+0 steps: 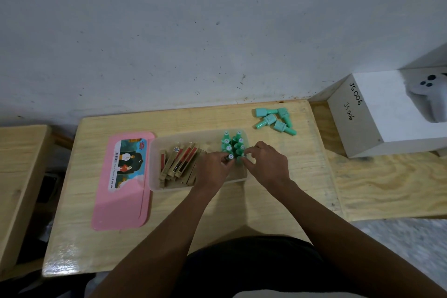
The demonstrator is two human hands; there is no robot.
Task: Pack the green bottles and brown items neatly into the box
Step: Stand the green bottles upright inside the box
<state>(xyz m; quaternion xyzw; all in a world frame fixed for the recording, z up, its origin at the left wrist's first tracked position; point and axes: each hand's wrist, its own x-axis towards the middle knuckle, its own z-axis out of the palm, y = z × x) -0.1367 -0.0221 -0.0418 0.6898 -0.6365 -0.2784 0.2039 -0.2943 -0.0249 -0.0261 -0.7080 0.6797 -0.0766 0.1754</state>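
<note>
A clear plastic box (154, 176) stands in the middle of the wooden table. Several brown items (179, 164) with red strips lie packed in its left half. Several green bottles (232, 145) stand upright in its right half, caps up. My left hand (212, 167) pinches the front bottle with a white cap label (231, 157). My right hand (268, 162) holds the neighbouring front bottle (239, 159) with its fingertips. Several more green bottles (275, 120) lie loose on the table behind and to the right of the box.
A pink lid (121, 201) with a picture label lies flat to the left of the box. A white carton marked JS006 (377, 113) stands at the right, with a white controller (428, 97) on it. The wall (193, 31) rises just behind the table.
</note>
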